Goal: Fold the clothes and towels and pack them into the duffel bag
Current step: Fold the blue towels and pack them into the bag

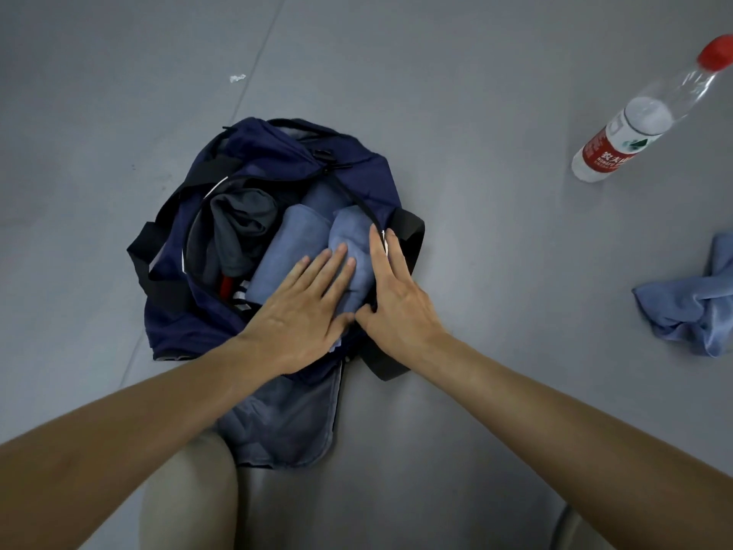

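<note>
From the head camera, looking down: a navy duffel bag (pixel 254 144) sits on the grey floor (pixel 476 93) right in front of the person, its top unzipped and gaping. It's already fairly full. A dark grey garment (pixel 238 220) is tucked in on the left side, and next to it are folded blue towels, one in the middle (pixel 283 244) and one against the right edge (pixel 349 232), with more blue cloth showing behind them. Something small and red (pixel 226 285) pokes out low on the left, but I can't make out what it is.

The left hand (pixel 301 307) lies flat with its fingers straight, pressing down on the folded towels and gripping nothing. The right hand (pixel 396 295) is flat too, fingers stretched out along the right lip of the bag beside the right-hand towel, near a black strap (pixel 410 240). The two thumbs nearly meet at the near edge of the opening.

Well off to the right, another blue towel (pixel 690 311) lies crumpled and unfolded on the floor. Further back on that side there's a clear water bottle (pixel 630 129) with a red label and a red cap. A small pale scrap (pixel 237 77) lies beyond the bag. A bent knee (pixel 190 490) shows at the bottom.
</note>
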Demonstrator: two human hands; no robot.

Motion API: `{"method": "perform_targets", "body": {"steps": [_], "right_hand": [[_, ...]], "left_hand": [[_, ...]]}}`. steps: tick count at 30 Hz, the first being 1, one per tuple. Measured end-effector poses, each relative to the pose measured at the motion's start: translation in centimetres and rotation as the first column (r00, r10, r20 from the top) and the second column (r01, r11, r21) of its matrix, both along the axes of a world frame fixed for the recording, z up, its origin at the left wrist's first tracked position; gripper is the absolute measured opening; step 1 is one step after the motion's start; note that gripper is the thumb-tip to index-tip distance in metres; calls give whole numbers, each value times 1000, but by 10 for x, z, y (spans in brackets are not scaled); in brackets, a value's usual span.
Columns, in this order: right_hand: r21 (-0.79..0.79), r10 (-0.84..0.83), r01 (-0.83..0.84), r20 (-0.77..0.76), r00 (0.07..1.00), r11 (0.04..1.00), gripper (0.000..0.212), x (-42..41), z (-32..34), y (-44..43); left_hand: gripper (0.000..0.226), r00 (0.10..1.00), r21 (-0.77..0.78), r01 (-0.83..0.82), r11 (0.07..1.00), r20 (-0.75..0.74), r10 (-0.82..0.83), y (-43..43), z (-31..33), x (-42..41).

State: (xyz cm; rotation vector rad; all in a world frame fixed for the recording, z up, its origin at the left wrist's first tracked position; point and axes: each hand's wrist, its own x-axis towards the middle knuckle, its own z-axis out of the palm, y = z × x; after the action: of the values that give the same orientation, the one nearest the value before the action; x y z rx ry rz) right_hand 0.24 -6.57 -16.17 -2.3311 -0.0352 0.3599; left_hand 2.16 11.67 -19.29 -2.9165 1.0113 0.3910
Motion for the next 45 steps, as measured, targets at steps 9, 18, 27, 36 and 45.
{"method": "perform_targets", "body": {"steps": [9, 18, 27, 36, 45], "right_hand": [[-19, 54, -53, 28, 998, 998, 110, -5, -9, -4], [99, 12, -15, 32, 999, 995, 76, -35, 13, -82], [-108, -391, 398, 85, 917, 911, 73, -77, -7, -240], [-464, -561, 477, -54, 826, 747, 78, -81, -38, -363], [-319, -592, 581, 75, 803, 748, 15, -85, -23, -366]], "left_hand": [[79, 983, 247, -128, 960, -99, 156, -28, 6, -1], [59, 938, -492, -328, 806, -71, 339, -48, 56, -8], [62, 962, -490, -187, 851, -265, 58, -224, 39, -16], [57, 901, -357, -220, 908, -430, 49, -303, 11, -41], [47, 899, -319, -260, 911, -424, 108, -246, 54, -42]]}}
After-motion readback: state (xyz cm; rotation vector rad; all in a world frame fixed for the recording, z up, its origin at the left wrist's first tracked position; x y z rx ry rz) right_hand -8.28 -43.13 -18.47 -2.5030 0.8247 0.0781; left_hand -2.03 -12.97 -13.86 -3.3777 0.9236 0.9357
